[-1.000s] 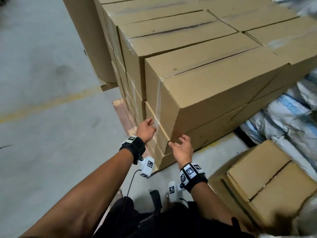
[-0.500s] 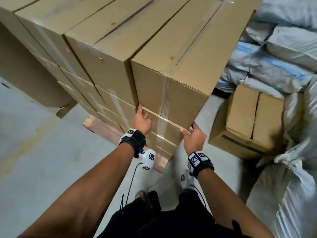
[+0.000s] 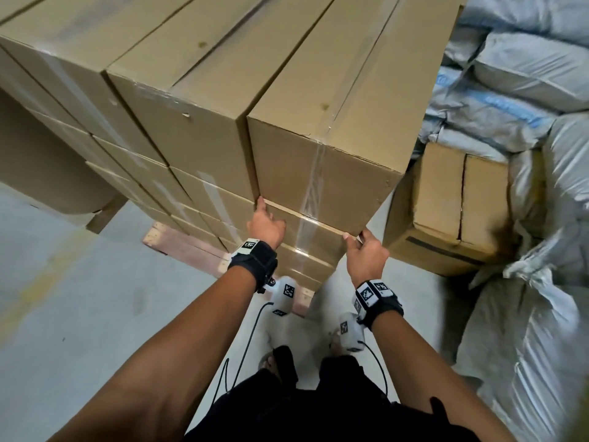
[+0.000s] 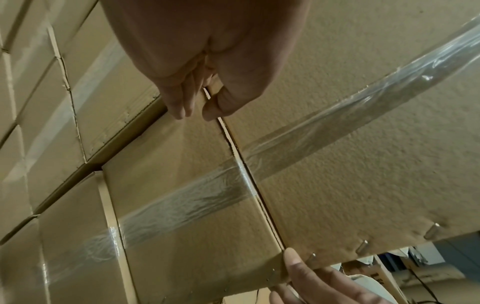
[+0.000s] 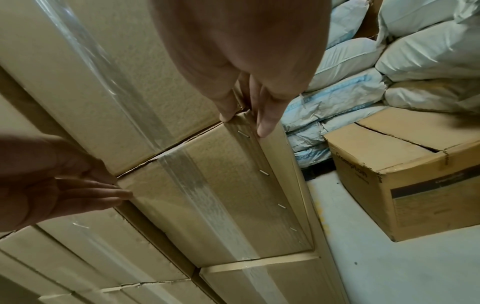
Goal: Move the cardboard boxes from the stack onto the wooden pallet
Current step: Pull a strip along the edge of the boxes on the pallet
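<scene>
Here the top corner box (image 3: 322, 167) sits on the stack at the wooden pallet's (image 3: 178, 247) near corner. Left hand (image 3: 266, 226) and right hand (image 3: 366, 253) hook straight fingers (image 5: 267, 123) at its bottom corners, holding nothing yet, likely squaring it. Sacks (image 3: 526, 74) lie beside.
</scene>
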`<state>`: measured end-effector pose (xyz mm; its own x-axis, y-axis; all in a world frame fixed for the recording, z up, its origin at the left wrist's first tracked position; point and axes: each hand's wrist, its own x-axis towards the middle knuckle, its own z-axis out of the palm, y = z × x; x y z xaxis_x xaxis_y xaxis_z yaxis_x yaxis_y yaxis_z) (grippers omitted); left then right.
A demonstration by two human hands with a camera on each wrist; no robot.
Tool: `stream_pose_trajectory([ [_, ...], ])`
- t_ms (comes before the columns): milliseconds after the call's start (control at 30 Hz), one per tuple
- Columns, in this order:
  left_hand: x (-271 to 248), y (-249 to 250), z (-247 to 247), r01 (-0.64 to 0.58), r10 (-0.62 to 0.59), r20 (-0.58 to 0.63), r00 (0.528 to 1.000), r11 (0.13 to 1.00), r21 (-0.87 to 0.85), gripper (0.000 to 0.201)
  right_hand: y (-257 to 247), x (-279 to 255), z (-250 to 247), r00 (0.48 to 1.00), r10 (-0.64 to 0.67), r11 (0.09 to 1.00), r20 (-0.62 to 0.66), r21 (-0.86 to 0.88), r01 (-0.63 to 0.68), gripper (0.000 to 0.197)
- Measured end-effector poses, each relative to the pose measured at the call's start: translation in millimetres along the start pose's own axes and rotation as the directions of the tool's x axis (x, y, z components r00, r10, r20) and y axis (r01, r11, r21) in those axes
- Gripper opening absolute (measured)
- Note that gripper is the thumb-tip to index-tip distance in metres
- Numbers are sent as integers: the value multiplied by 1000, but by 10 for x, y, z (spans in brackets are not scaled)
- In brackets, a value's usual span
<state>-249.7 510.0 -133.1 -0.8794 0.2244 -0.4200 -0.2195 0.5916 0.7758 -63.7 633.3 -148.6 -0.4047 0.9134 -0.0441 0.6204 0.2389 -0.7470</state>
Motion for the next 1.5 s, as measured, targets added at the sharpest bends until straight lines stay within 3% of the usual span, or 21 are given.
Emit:
stream_pose_trajectory([
  [133, 24, 8, -21, 16, -16, -7, 1000, 998, -65, 73, -39, -28, -9, 998, 62, 991, -22, 117, -59, 35],
  [267, -14, 36, -45, 2, 2, 18, 1000, 981, -194, 77, -110, -98, -11, 997, 70, 974, -45, 220, -58, 53],
  [500, -99, -22, 4, -6, 17, 42, 999, 970, -244, 98, -32, -61, -58, 996, 60, 991, -61, 119, -52, 42],
  [733, -86, 55, -51, -25, 19, -28, 999, 975, -220, 82, -22, -37, -44, 999, 16, 998, -49, -56, -19, 34],
  [1133, -88, -30, -32, -87, 82, -42, 996, 983, -164, 71, 43, -98, -33, 999, -36, 995, -31, -95, 33, 34],
  [1300, -22, -92, 9, -15, 24, 36, 999, 973, -230, 82, 89, -113, 13, 999, -36, 999, -35, -10, 35, 39],
  [1400, 53, -163, 46, 35, -11, 78, 997, 951, -308, 90, 93, -178, 79, 999, 37, 994, 7, 99, -38, 48],
  [1500, 115, -267, 71, 28, 3, 110, 994, 960, -279, 99, 137, -223, 138, 993, 94, 981, 77, 160, -105, 55],
])
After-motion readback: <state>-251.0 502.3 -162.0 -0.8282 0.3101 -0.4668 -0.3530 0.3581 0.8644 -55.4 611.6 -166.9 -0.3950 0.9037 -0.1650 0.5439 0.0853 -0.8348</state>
